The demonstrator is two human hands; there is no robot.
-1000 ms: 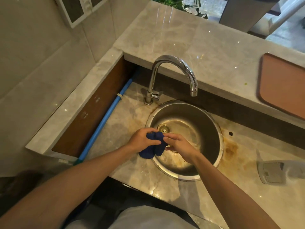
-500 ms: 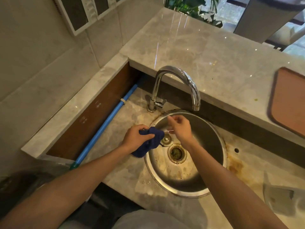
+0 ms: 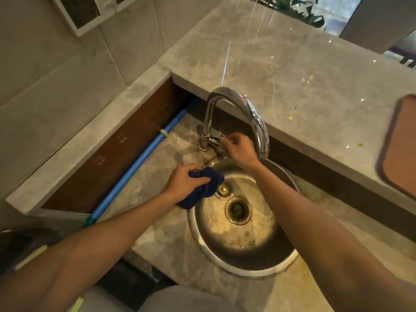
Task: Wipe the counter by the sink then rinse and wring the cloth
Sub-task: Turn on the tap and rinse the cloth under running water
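- The cloth point(image 3: 208, 184) is bunched in the left hand point(image 3: 183, 183), its grip closed, at the sink point(image 3: 247, 270) rim, ready for rinsing;
- the tap point(image 3: 236, 113) handle is pinched by the right hand point(image 3: 239, 148), seemingly to start water; none is seen.

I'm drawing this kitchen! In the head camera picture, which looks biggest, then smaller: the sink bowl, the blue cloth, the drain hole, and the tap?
1. Sink bowl
2. Tap, though it sits nearer the camera than the bowl's floor
3. Blue cloth, bunched in the left hand, partly hidden
4. Drain hole
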